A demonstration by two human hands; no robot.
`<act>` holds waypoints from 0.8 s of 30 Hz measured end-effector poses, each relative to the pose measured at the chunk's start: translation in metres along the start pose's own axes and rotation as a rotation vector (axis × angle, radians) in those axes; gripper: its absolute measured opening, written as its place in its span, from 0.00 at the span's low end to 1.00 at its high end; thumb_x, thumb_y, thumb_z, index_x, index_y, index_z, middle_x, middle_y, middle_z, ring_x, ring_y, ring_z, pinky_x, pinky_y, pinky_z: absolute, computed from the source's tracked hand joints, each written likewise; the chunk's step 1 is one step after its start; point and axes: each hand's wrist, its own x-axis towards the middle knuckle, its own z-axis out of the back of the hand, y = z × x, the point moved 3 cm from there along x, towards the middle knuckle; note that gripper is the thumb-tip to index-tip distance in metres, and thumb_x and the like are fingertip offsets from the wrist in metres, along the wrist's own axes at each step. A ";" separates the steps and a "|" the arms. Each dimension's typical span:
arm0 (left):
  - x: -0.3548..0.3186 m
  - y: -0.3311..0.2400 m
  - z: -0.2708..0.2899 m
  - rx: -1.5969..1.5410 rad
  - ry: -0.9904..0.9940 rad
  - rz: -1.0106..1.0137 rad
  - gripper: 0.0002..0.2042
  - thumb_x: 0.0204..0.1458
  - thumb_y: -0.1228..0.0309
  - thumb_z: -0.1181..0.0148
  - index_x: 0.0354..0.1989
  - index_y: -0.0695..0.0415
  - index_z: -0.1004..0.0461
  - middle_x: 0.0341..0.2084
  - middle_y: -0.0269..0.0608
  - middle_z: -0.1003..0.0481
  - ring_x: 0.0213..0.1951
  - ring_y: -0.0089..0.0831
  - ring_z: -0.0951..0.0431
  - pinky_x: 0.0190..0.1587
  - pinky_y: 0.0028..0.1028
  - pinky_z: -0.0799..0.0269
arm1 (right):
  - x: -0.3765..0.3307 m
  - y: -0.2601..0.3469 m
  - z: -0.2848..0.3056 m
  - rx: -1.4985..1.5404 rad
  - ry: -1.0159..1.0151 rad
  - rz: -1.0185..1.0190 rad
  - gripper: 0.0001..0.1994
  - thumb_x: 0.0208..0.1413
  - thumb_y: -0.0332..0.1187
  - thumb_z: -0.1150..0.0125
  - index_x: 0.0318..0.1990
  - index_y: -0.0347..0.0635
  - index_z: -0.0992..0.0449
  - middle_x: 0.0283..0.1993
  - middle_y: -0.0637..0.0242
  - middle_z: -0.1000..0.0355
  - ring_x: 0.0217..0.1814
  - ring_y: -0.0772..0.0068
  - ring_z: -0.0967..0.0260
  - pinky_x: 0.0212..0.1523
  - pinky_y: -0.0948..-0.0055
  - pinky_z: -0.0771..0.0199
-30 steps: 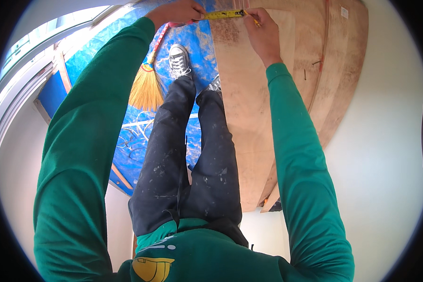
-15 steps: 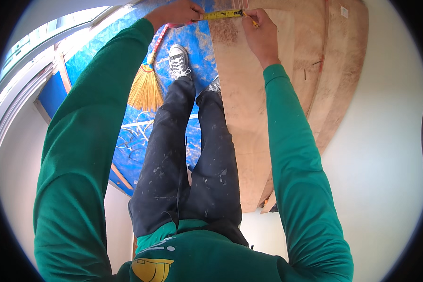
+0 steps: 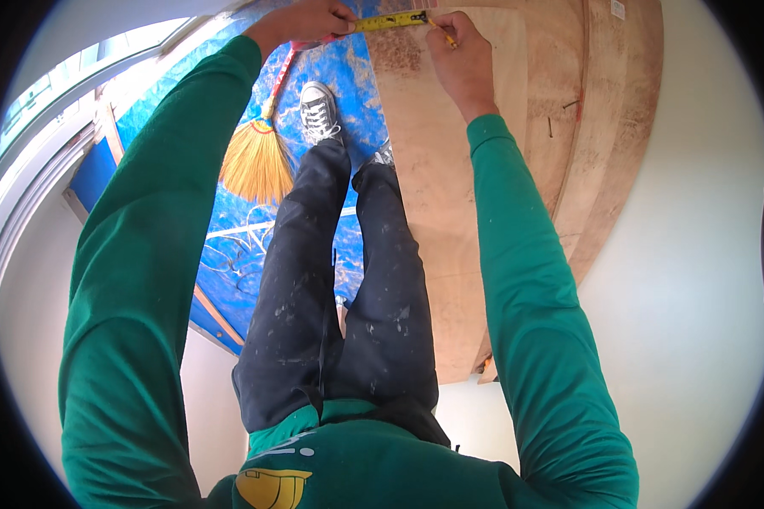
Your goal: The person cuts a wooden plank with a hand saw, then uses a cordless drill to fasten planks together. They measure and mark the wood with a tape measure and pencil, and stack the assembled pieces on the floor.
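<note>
At the top of the head view my left hand [image 3: 310,23] is closed on a tape measure, whose yellow blade [image 3: 390,21] runs out to the right. The blade's far end lies over the edge of a plywood sheet [image 3: 433,170]. My right hand [image 3: 465,64] is closed around a thin orange-yellow pencil [image 3: 444,34], its upper end close to the blade's tip. Something red shows just under my left hand; whether it belongs to the tape measure or the broom is unclear.
A straw broom [image 3: 259,161] with a red handle lies on the blue floor sheet [image 3: 356,76], near my sneaker [image 3: 318,110]. Pale cord [image 3: 242,246] is tangled to the left. More boards with nails [image 3: 550,127] lie right of the plywood, beside a white wall [image 3: 688,212].
Both hands and the tape blade have shifted slightly left. The pencil remains in my right hand by the blade's end.
</note>
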 end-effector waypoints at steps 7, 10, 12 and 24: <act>-0.003 -0.004 0.002 0.038 0.029 0.012 0.18 0.66 0.63 0.36 0.57 0.63 0.17 0.37 0.36 0.17 0.37 0.22 0.20 0.44 0.26 0.22 | 0.004 0.008 0.002 0.070 -0.017 0.054 0.12 0.65 0.35 0.39 0.50 0.37 0.21 0.45 0.44 0.18 0.50 0.47 0.17 0.48 0.54 0.20; -0.004 -0.008 0.003 0.011 0.009 -0.042 0.18 0.66 0.63 0.35 0.56 0.64 0.17 0.36 0.36 0.18 0.36 0.22 0.21 0.42 0.26 0.23 | -0.005 0.007 0.004 0.079 -0.045 0.000 0.11 0.64 0.35 0.38 0.49 0.40 0.19 0.46 0.51 0.16 0.50 0.49 0.17 0.52 0.58 0.18; -0.004 -0.007 0.002 -0.032 0.037 -0.017 0.18 0.66 0.63 0.35 0.57 0.64 0.17 0.36 0.36 0.18 0.36 0.23 0.21 0.43 0.26 0.23 | -0.008 0.007 0.004 0.042 -0.017 -0.006 0.12 0.64 0.35 0.38 0.49 0.40 0.19 0.47 0.50 0.16 0.51 0.50 0.16 0.53 0.58 0.18; -0.033 0.001 -0.006 -0.010 0.076 0.127 0.15 0.62 0.59 0.36 0.50 0.54 0.16 0.29 0.41 0.18 0.32 0.30 0.18 0.41 0.33 0.19 | -0.060 0.012 0.052 0.132 -0.255 0.089 0.13 0.68 0.36 0.38 0.52 0.36 0.20 0.48 0.52 0.16 0.53 0.59 0.17 0.56 0.65 0.21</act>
